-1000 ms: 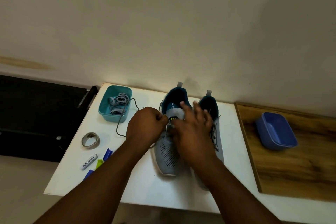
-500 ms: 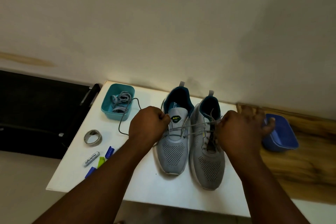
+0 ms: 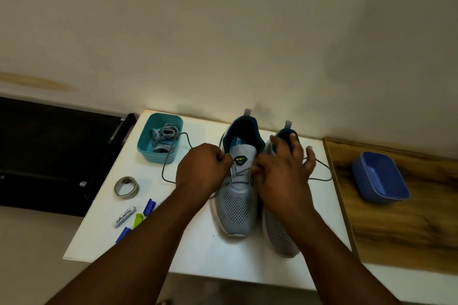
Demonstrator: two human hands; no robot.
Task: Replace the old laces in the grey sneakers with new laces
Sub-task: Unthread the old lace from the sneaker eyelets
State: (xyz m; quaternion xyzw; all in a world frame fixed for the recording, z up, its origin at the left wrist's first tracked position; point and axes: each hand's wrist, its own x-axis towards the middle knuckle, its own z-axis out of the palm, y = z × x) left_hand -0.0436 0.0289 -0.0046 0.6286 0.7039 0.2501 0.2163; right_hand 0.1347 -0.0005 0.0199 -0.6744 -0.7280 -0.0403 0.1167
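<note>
Two grey sneakers stand side by side on the white table (image 3: 198, 250), toes toward me. At the tongue of the left sneaker (image 3: 236, 208), my left hand (image 3: 202, 171) is a fist pinching one end of a dark grey lace (image 3: 164, 168) that loops off to the left. My right hand (image 3: 282, 173) covers the upper part of the right sneaker (image 3: 281, 238) and pinches the same lace at the left sneaker's eyelets. The lace's other end trails out to the right across the table. A teal bin (image 3: 148, 153) holds several light grey laces (image 3: 163, 137).
A blue tub (image 3: 379, 181) rests on a wooden board at the right. A tape roll (image 3: 126, 187), a battery (image 3: 125, 216) and blue and green clips (image 3: 148, 207) lie on the table's left part. The wall is just behind the shoes.
My right hand pulled the lace out to the right, then came back to the left sneaker's eyelets. My left hand stayed at the tongue, holding the lace.
</note>
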